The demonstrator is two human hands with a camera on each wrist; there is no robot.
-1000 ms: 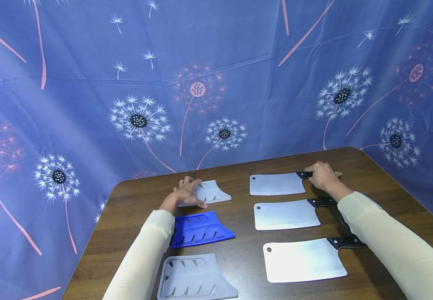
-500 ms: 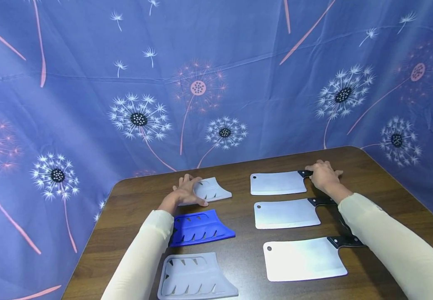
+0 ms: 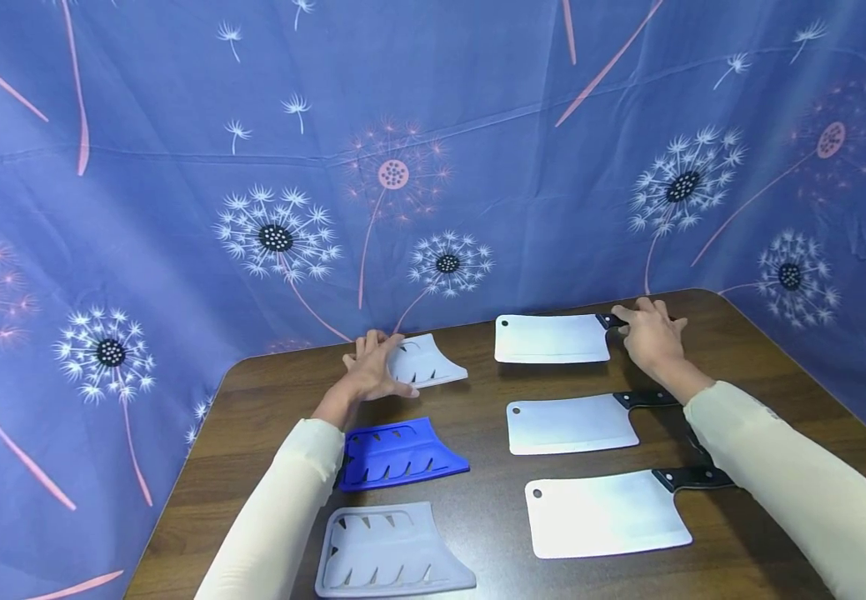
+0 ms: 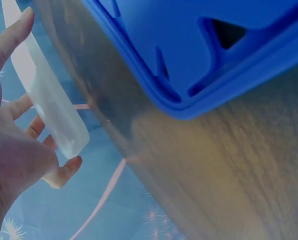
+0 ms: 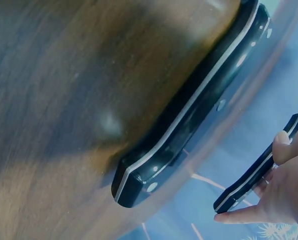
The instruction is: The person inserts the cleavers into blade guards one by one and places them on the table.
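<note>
At the back left, my left hand (image 3: 372, 368) grips the far white blade cover (image 3: 425, 362) by its closed end, thumb on the near side and fingers beyond it. In the left wrist view that white cover (image 4: 51, 100) is raised off the table. My right hand (image 3: 652, 335) holds the far cleaver (image 3: 553, 339) by its black handle (image 5: 254, 175). The cleaver's blade is lifted, with a shadow under it, its holed end pointing left. Two more cleavers lie nearer, the middle one (image 3: 571, 425) and the front one (image 3: 605, 515), under and beside my right sleeve.
A blue blade cover (image 3: 402, 454) and a front white cover (image 3: 395, 550) lie in a column on the left of the wooden table (image 3: 200, 500). Behind the table hangs a blue cloth (image 3: 553, 208) with dandelion prints.
Both hands have moved up slightly. The far cleaver and the far white cover have risen off the table; the other covers and cleavers have stayed put.
</note>
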